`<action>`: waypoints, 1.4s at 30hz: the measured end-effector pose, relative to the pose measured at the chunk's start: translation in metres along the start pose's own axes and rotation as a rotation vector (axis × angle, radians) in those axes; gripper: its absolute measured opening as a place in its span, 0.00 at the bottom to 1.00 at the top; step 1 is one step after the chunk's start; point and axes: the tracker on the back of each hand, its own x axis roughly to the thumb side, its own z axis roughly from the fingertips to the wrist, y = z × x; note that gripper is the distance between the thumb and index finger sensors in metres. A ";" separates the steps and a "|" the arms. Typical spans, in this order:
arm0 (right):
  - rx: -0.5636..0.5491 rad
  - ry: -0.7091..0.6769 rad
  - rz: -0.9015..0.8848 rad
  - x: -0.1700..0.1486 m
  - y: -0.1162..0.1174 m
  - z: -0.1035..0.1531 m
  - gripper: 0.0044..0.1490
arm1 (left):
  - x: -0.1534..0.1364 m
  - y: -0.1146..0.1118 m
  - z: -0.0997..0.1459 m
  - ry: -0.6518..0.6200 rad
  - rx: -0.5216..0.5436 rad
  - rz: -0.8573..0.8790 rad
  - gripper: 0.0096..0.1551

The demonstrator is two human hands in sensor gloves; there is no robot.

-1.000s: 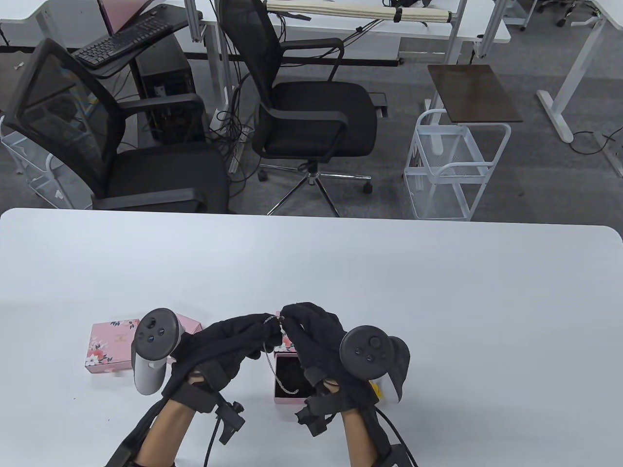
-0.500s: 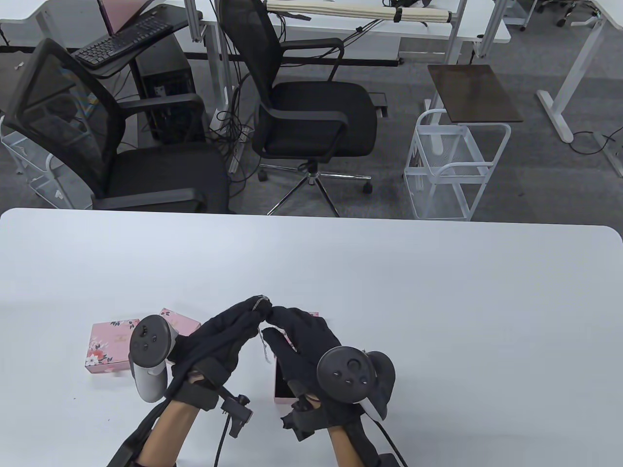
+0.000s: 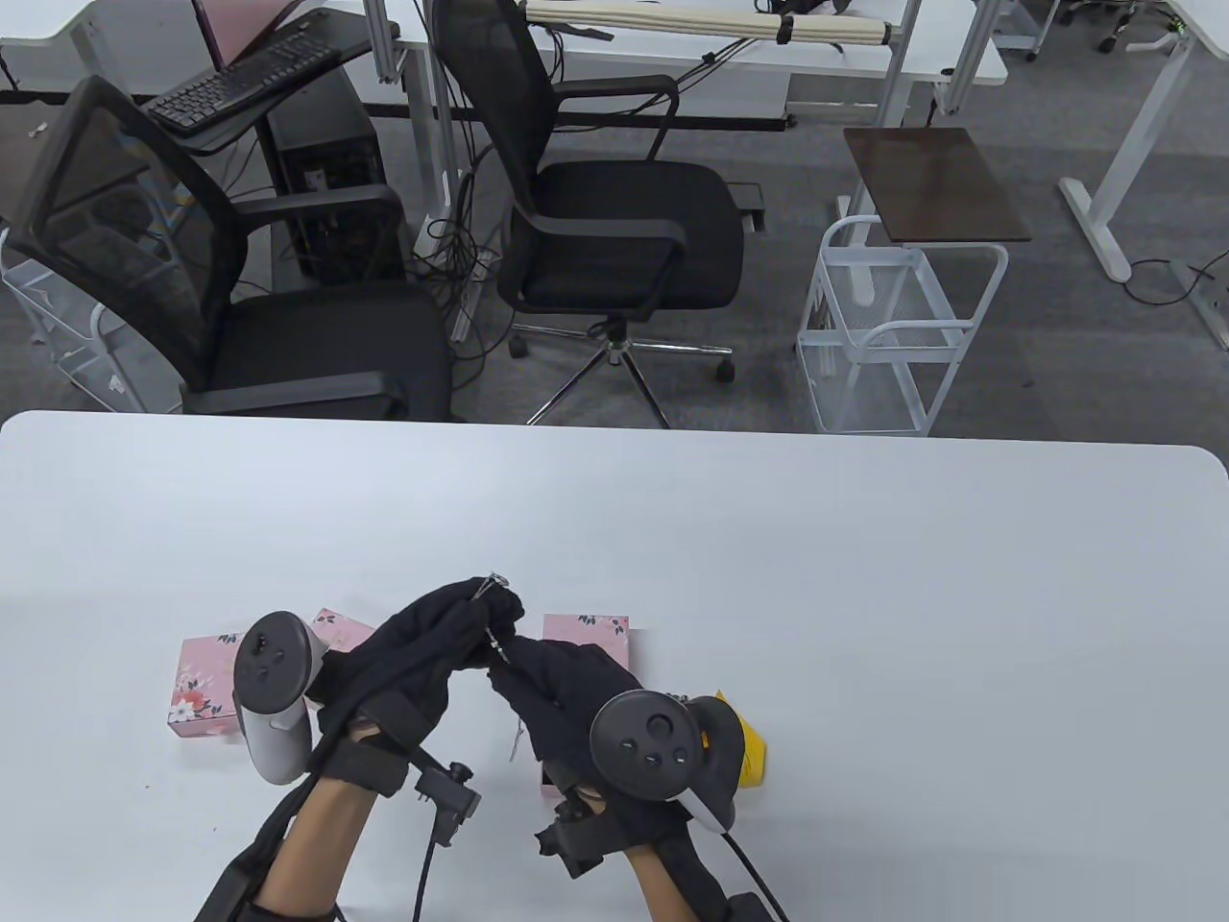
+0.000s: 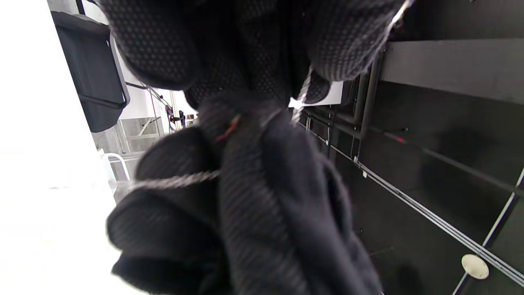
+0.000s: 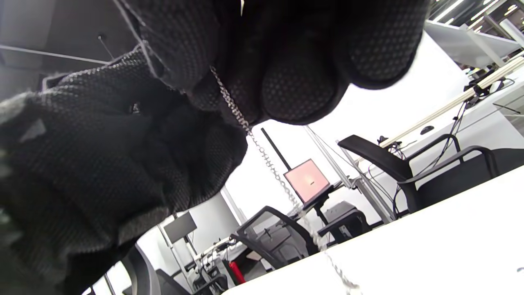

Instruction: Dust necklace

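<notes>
**Necklace strung between your two hands, above the box**

Table view: your right hand [image 3: 562, 687] covers most of the open pink box [image 3: 588, 634], so its inside is hidden. Your left hand [image 3: 432, 639] pinches the top of the necklace [image 3: 492, 634] with fingers curled; the thin chain runs down into your right hand's closed fingers, above the worktop [image 3: 864, 595].

Left wrist view: blurred gloves fill the frame; only short bits of chain show.

Right wrist view: the chain hangs from your clamped fingers [image 5: 286, 94], its lower end cut off.
</notes>
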 end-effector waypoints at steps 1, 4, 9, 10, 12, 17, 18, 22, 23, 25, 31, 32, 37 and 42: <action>0.012 -0.002 0.005 0.001 0.002 0.000 0.21 | 0.001 0.004 0.000 -0.006 0.015 -0.008 0.20; 0.034 -0.003 0.012 0.001 0.004 -0.001 0.21 | 0.004 0.013 0.001 -0.018 0.058 -0.029 0.20; 0.053 0.003 -0.010 0.000 0.007 -0.001 0.21 | 0.016 0.025 0.007 -0.095 0.182 -0.194 0.20; 0.058 0.003 -0.016 0.001 0.008 -0.001 0.21 | 0.019 0.026 0.008 -0.110 0.199 -0.241 0.20; 0.068 0.002 -0.022 0.001 0.009 -0.001 0.21 | 0.025 0.026 0.011 -0.140 0.228 -0.293 0.20; 0.089 0.009 -0.037 -0.001 0.014 -0.002 0.21 | 0.036 0.023 0.015 -0.181 0.195 -0.317 0.21; 0.093 0.012 -0.043 -0.002 0.015 -0.003 0.21 | 0.037 0.022 0.016 -0.187 0.191 -0.323 0.21; 0.097 0.018 -0.048 -0.003 0.015 -0.003 0.21 | 0.041 0.023 0.020 -0.198 0.244 -0.356 0.20; 0.096 0.021 -0.044 -0.004 0.015 -0.003 0.21 | 0.042 0.024 0.022 -0.198 0.270 -0.373 0.20; 0.097 0.025 -0.042 -0.004 0.015 -0.003 0.21 | 0.044 0.026 0.023 -0.199 0.304 -0.397 0.19; 0.105 0.027 -0.018 -0.004 0.016 -0.004 0.21 | 0.044 0.026 0.025 -0.204 0.338 -0.376 0.18; 0.107 0.026 -0.012 -0.004 0.016 -0.004 0.21 | 0.044 0.026 0.025 -0.206 0.319 -0.373 0.18; 0.172 0.057 0.006 -0.008 0.017 -0.005 0.22 | 0.045 0.021 0.023 -0.213 0.252 -0.386 0.18; 0.181 0.148 0.201 -0.031 0.001 -0.009 0.31 | 0.042 0.016 0.018 -0.186 0.158 -0.420 0.18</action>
